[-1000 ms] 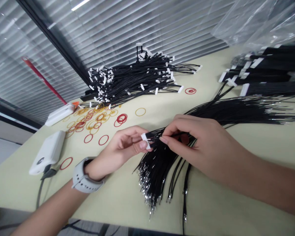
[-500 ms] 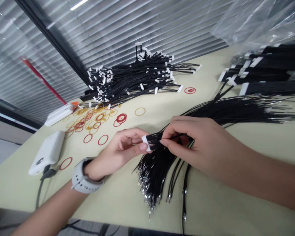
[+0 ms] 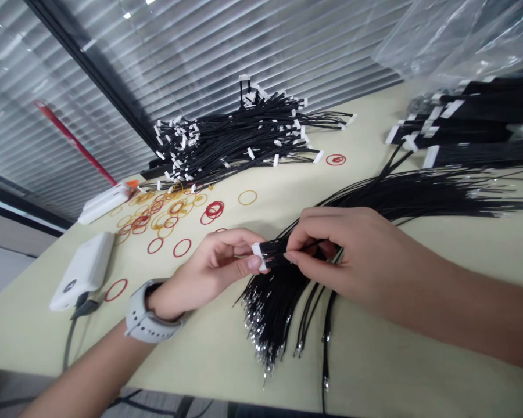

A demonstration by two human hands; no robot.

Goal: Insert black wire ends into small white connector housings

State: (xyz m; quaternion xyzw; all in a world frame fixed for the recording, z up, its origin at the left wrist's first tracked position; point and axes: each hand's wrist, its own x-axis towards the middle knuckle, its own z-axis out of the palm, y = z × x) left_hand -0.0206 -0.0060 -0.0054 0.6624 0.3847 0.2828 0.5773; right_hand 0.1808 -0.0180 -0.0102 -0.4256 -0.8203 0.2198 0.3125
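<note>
Between the thumb and fingers of my left hand (image 3: 226, 258) is a white connector housing (image 3: 258, 256), with several black wires running out of it to the right. My right hand (image 3: 335, 244) pinches a black wire (image 3: 283, 258) close behind the housing; the wire's tip is too small to make out. Below both hands a fan of loose black wires (image 3: 274, 313) lies on the table, their bare ends tipped with shiny metal terminals (image 3: 257, 342). More of the black wire bundle (image 3: 418, 194) stretches away to the right behind my right hand.
Finished-looking black cables (image 3: 244, 133) with white connectors are heaped at the back. Red and yellow rubber bands (image 3: 165, 212) lie scattered at left, near a white power bank (image 3: 85, 270) with a cable. Bundled cables (image 3: 470, 122) and a clear plastic bag (image 3: 462, 40) are at the far right.
My right fingertips stay pinched near the connector, and the wires there have shifted slightly. My left hand keeps its hold. The camera view has moved a little.
</note>
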